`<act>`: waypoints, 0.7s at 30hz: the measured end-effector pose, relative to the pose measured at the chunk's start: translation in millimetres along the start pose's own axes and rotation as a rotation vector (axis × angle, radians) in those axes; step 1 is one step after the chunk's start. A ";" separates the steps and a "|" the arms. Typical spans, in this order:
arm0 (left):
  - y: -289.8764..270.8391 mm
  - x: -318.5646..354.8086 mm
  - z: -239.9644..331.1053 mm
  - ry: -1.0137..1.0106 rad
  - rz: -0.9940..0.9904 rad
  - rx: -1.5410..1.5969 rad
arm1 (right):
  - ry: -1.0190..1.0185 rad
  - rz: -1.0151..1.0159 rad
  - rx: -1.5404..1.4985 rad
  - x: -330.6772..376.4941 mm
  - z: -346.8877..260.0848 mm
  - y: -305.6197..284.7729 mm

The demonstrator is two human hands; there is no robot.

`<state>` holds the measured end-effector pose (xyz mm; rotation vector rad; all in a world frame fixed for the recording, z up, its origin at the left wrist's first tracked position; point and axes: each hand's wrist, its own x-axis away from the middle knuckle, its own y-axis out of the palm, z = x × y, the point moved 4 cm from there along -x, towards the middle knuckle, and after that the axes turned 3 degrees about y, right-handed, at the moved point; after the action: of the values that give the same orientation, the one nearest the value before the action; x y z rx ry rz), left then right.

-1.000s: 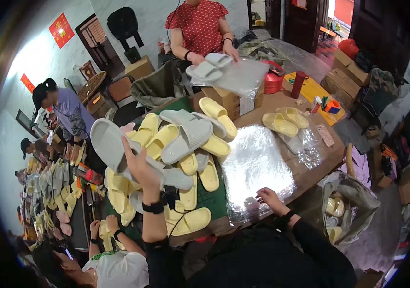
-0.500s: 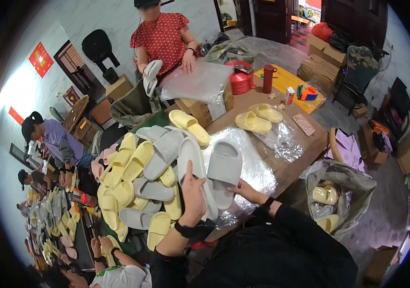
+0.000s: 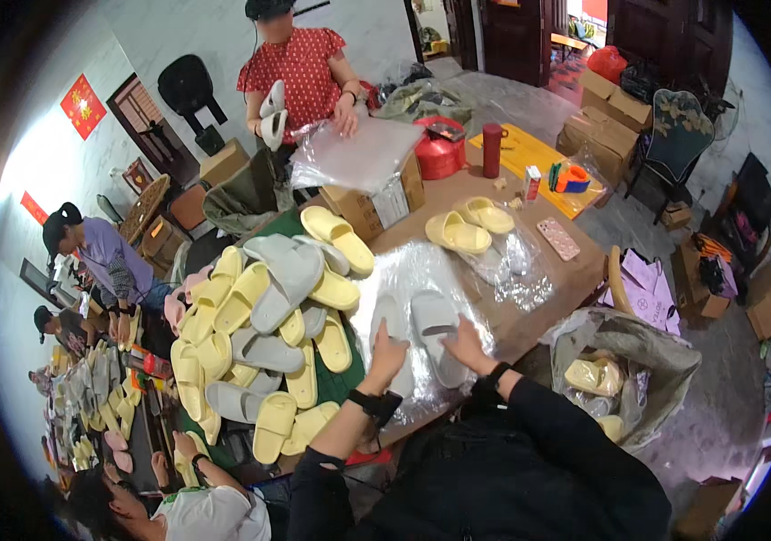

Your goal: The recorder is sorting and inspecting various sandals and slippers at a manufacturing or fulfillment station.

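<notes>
A pair of grey slippers lies side by side on a stack of clear plastic bags (image 3: pixel 381 279) in front of me. My left hand (image 3: pixel 388 361) grips the left grey slipper (image 3: pixel 387 313) by its side, thumb up near the strap. On the other one, the right grey slipper (image 3: pixel 433 309), my right hand (image 3: pixel 468 349) holds the outer edge by the strap. To the left is a heap of yellow slippers (image 3: pixel 242 298) mixed with grey slippers (image 3: pixel 284 270). Beyond the bags, a yellow pair (image 3: pixel 459 232) rests on crinkled plastic.
A co-worker in red (image 3: pixel 300 81) stands across the table, holding white slippers over a box topped with plastic sheets (image 3: pixel 358 153). A sack (image 3: pixel 575 343) with packed yellow slippers stands at right. A phone (image 3: pixel 558 239) and red cup (image 3: pixel 492 151) lie farther back. Other people work at left.
Both grey slippers have come down from mid-air onto the plastic bags, now side by side. My hands have lowered with them. The co-worker's slippers have moved slightly.
</notes>
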<state>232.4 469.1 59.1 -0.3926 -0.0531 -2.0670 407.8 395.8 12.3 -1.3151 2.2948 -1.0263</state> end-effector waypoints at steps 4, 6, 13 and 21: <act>13.5 -1.8 49.1 0.529 0.244 -0.475 | -0.190 -1.054 -0.642 29.7 -48.8 5.4; 15.2 4.6 72.4 0.600 0.285 -0.367 | -0.375 -1.115 -0.642 57.6 -93.1 -19.8; 25.4 39.2 141.5 0.894 0.439 -0.612 | -0.365 -1.191 -0.699 75.7 -116.8 -11.7; 21.7 55.9 152.2 1.058 0.519 -0.758 | -0.366 -1.211 -0.778 99.3 -125.5 -16.2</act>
<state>264.1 441.3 217.2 0.2701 1.3345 -1.4770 293.3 361.3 120.0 -3.0263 1.4855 0.0423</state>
